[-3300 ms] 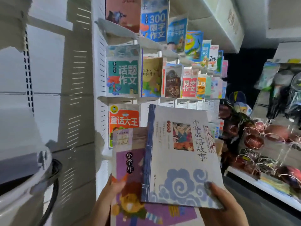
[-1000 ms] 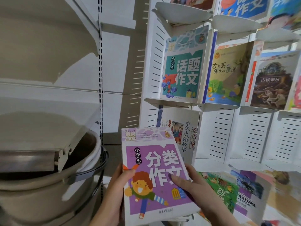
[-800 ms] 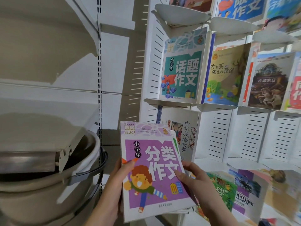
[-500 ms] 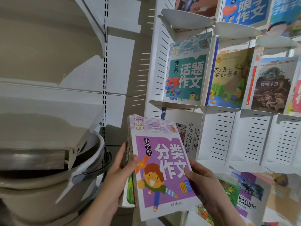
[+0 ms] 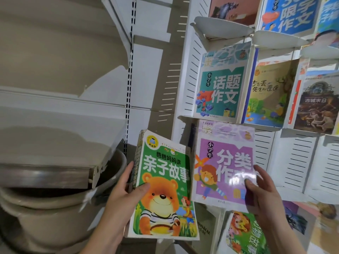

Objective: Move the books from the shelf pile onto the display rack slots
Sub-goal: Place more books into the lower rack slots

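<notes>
– What could go wrong from here?
– The purple book could get away from me. My right hand only pinches its lower corner, thumb on the glossy cover and fingers behind, so I think it might swing or slide out before its bottom edge settles in the display rack slot. I can't tell whether that edge is seated yet. Another book's dark spine shows behind it, so the slot may be tight.
– And your other hand?
– My left hand grips the green bear book at its spine side, thumb across the cover, fingers curled round the back. It is thick, with worn corners, and if I lean in with it, it could knock the purple one.
– How does the purple one look?
– Thin, shiny, soft-covered. It stands upright just above and left of my right hand, right beside the green one and directly under the teal book
</notes>
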